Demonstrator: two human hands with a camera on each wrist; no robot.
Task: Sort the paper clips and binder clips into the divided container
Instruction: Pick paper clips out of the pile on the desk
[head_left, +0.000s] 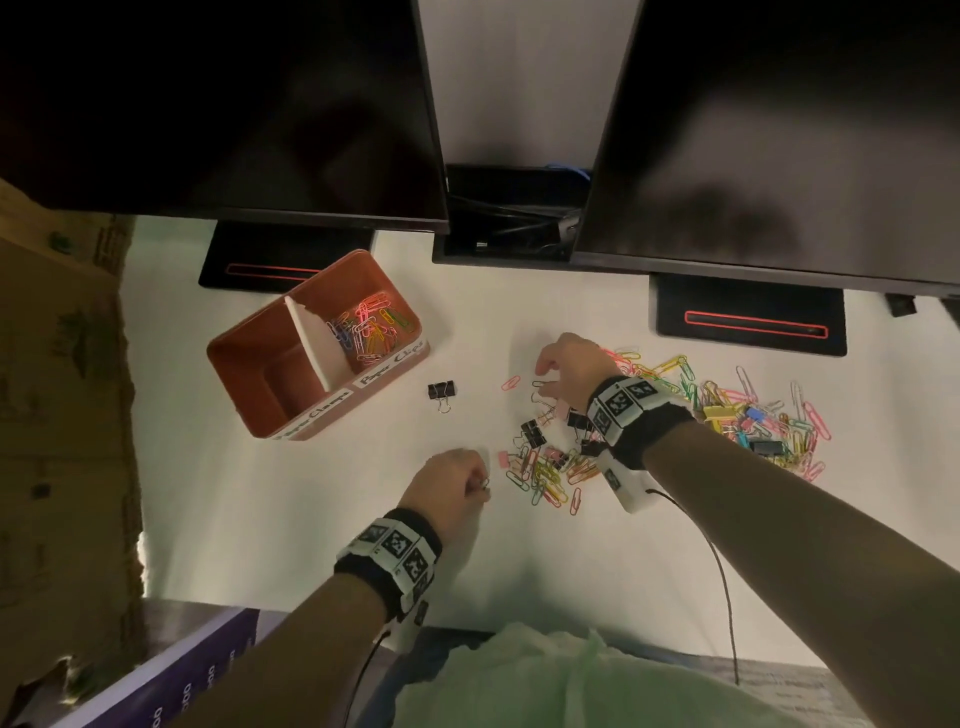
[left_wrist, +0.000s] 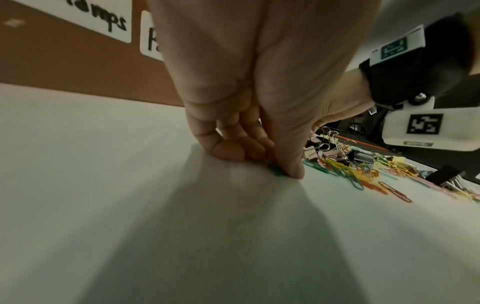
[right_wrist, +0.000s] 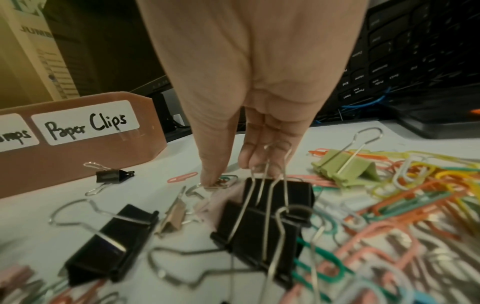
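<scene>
Head view shows the divided container (head_left: 244, 358) at ten o'clock holding only paper clips (head_left: 371, 325), its near compartment bare, while the left hand (head_left: 452, 480) pinches a green paper clip (left_wrist: 276, 172), the right hand (head_left: 569, 371) pinches several paper clips (right_wrist: 224, 181) against the bench (head_left: 322, 499), and most of the clip pile (head_left: 727, 415) at three o'clock looks unsorted.

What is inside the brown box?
The brown box has a white divider. The far side holds a heap of colored paper clips. The near side looks bare, though its front wall hides part of the bottom.
</scene>
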